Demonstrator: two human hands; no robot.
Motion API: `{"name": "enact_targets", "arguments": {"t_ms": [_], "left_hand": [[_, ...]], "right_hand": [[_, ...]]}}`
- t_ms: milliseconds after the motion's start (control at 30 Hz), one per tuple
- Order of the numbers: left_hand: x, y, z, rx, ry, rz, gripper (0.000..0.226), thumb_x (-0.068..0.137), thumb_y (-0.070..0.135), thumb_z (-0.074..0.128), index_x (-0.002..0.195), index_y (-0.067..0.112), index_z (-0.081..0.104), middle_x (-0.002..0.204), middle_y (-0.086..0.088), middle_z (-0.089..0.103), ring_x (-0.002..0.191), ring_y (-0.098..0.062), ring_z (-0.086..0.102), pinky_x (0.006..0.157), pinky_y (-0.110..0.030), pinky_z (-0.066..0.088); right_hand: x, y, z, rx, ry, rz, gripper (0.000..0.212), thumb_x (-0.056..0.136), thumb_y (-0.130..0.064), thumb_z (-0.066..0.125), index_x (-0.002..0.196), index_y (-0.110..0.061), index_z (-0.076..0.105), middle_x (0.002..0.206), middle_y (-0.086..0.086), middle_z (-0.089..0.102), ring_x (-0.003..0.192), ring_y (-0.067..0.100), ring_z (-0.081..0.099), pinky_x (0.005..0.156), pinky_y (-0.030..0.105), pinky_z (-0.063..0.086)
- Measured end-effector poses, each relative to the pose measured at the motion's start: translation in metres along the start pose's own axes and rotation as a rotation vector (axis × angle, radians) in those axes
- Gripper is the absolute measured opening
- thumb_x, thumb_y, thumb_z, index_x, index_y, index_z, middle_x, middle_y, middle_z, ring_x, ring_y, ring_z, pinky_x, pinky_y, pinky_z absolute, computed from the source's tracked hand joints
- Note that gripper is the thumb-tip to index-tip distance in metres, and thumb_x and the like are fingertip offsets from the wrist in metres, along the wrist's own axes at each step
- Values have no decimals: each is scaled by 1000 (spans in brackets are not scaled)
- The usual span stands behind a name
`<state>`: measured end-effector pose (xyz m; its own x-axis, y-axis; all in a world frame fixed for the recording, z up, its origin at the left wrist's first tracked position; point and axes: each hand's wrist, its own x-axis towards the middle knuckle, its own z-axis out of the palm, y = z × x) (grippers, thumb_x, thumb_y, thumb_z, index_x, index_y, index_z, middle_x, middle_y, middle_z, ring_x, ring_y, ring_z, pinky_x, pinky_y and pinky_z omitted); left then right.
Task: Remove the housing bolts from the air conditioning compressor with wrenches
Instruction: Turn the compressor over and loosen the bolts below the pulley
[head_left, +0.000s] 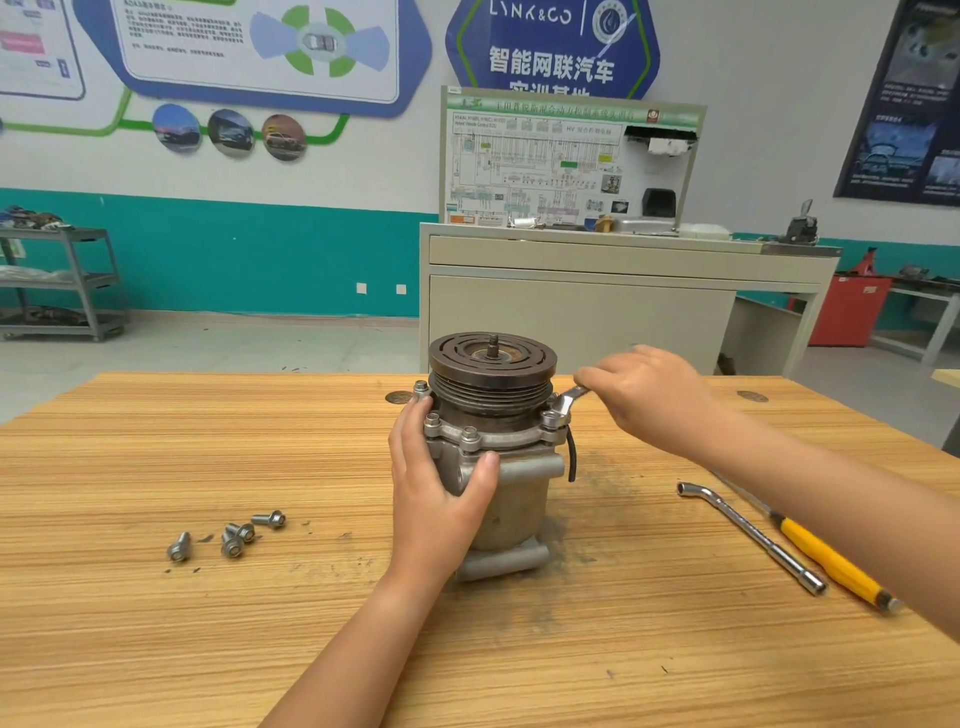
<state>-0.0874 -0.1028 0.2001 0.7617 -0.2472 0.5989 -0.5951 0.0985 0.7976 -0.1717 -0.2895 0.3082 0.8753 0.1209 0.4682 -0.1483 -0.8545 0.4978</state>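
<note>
In the head view, the air conditioning compressor (519, 493) stands upright on a wooden table (208, 441), near the middle of it. Its dark grooved pulley (492, 364) is on top, with a short threaded shaft that points up from the centre.

The left hand (436, 499) grips the compressor body from the left side. The fingers go around the far-left part of the housing and the thumb presses on the near face, just under the flange. Three housing bolts (470, 434) sit in the flange on the left and near side, their heads beside the fingers.

The right hand (649, 395) is to the right of the pulley, with the fingers curled over the handle of a flat wrench (563, 402). The head of the wrench lies on a bolt at the right side of the flange, and the handle goes up and to the right into the hand. A black cable hangs down from the housing just below this place.

Some loose bolts (234, 538) lie together on the table, to the left of the compressor and well apart from it. On the right lie an L-shaped socket wrench (753, 538) and a yellow-handled screwdriver (826, 558), side by side, partly under the right forearm.

Far behind the table stands a grey cabinet (571, 296) with a wiring diagram board on it, and at the far left a metal shelf cart (67, 280).
</note>
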Motion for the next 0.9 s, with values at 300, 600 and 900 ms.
{"name": "enact_targets", "arguments": {"t_ms": [300, 600, 900], "left_hand": [[-1, 1, -1, 10, -19, -15, 73, 69, 58, 52, 134, 45, 22, 146, 10, 28, 137, -5, 26, 114, -42, 29], [-3, 3, -2, -10, -22, -27, 74, 69, 58, 53, 135, 43, 23, 145, 9, 29, 136, -7, 27, 113, -42, 31], [-3, 4, -2, 2, -10, -20, 74, 69, 57, 51, 135, 40, 25, 145, 7, 30, 136, -5, 27, 114, -37, 29]], "right_hand": [[1, -17, 13, 517, 301, 353, 28, 91, -7, 54, 119, -2, 58, 91, 15, 70, 71, 31, 66, 61, 40, 53], [-85, -46, -37, 491, 168, 369, 42, 95, -21, 45, 136, -26, 43, 68, -8, 57, 57, 18, 55, 51, 33, 43], [-80, -56, -37, 286, -32, 508, 46, 96, -34, 33, 141, -43, 24, 87, -12, 64, 79, 17, 60, 54, 28, 34]]}}
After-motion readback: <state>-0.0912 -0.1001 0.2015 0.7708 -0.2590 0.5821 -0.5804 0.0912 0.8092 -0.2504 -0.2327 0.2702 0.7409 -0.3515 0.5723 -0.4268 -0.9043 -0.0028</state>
